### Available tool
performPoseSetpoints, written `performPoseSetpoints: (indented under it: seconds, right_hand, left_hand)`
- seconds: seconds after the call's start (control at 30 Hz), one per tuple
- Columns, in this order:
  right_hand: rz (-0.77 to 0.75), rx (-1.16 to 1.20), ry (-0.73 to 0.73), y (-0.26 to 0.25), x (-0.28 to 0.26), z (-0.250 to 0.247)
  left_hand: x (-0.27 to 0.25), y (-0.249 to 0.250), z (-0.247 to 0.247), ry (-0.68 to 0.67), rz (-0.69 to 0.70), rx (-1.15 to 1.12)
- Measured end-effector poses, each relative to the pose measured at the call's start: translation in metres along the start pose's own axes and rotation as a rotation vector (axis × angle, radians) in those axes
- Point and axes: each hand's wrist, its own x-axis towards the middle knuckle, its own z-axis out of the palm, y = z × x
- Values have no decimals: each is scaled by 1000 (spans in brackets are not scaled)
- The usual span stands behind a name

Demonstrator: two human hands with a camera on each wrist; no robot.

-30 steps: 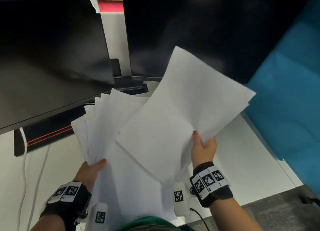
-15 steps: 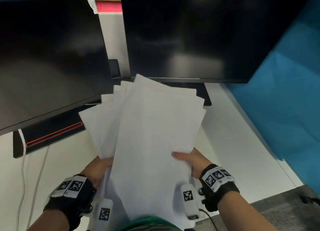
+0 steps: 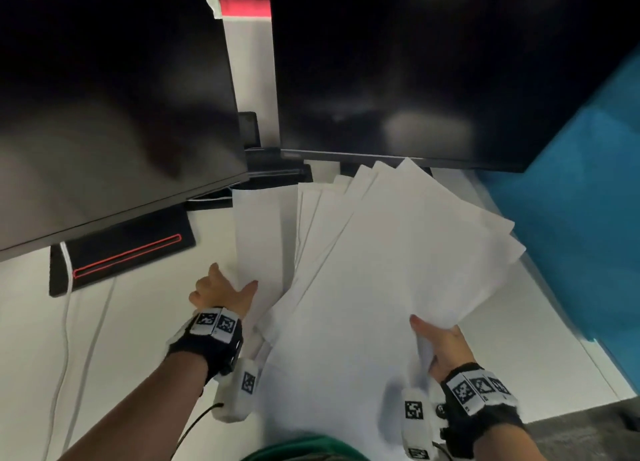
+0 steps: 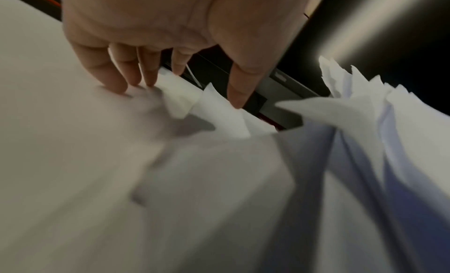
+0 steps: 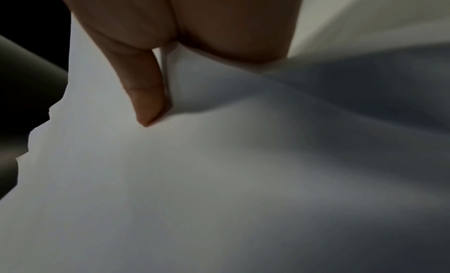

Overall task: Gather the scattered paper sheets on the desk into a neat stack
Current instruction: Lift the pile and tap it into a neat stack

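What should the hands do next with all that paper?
Probably the left hand should slide the sheet on the desk under the fanned bundle that the right hand grips, since that sheet lies apart and the bundle's corners are uneven.

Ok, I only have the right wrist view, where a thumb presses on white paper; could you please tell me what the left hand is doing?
Observer: The left hand touches the near corner of a separate sheet that seems to lie on the desk, left of the bundle.
Operator: Thank you; is the bundle squared up?
Observer: No, the bundle held by the right hand is fanned, its far corners staggered just below the right monitor.
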Motion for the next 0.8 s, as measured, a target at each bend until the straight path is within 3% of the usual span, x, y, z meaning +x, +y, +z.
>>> performPoseSetpoints:
  seconds: [0.07,0.17,0.23,0.37,0.47,0.53,0.67,0.73,0.8]
  right_hand:
    - [-9,-7,4,-2,0,-1]
    - [-32,-6,-35,-6,0,0]
    - [-36,-6,-34,-7,2,0]
    - [11,-24,-27,-7,5,2]
    - [25,-52,-39,-7,10,10]
    - [8,-81,-55,-9,10,21]
    - [-16,-201,-75,-10,10,41]
    - [-15,-241,-100,-9,8,47]
    - [21,-203,-141,-11,2,50]
  left_hand:
    - [-4,12,10,-17,48,61]
    - [-8,22,25,-104,228,175]
    - [-9,24,29,-169,302,102]
    - [1,9,21,-212,267,-198]
    - [3,-15,9,-393,243,-246]
    - [-7,-23,1,-544,138,-418]
    - [-29,-17,-11,-717,-70,-694]
    - [-35,-14,-13,-744,-1,-798]
    - [-30,-18,-5,-678,77,-758]
